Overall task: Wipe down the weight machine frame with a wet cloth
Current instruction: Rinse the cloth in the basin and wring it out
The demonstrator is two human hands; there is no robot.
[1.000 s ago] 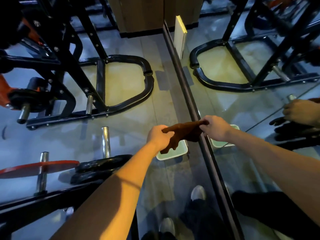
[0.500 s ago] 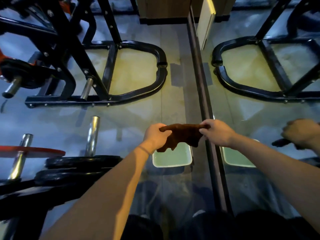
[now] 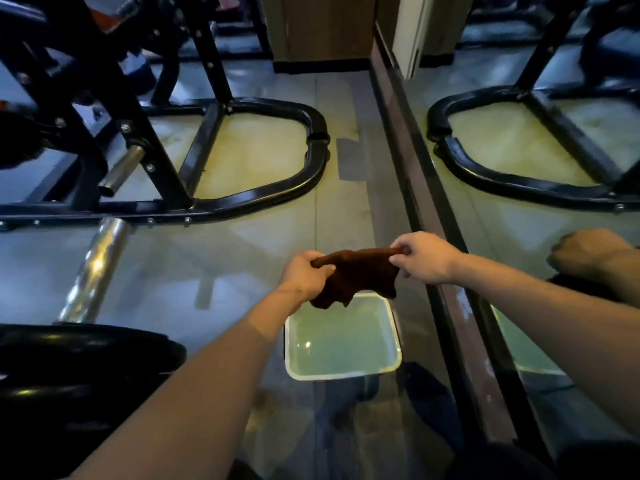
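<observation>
Two hands, left hand (image 3: 304, 273) and right hand (image 3: 427, 258), grip one brown cloth (image 3: 356, 271) by its ends, fingers curled tight. One water-filled tub (image 3: 394, 365) sits below, beside one black machine frame (image 3: 263, 195).

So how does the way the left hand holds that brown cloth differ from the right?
The left hand wraps its curled fingers round one end of the cloth, knuckles up; the right hand pinches the other end between thumb and fingertips. The left sits lower and nearer the basin, the right higher, by the mirror. Both hold the cloth above the water.
</observation>
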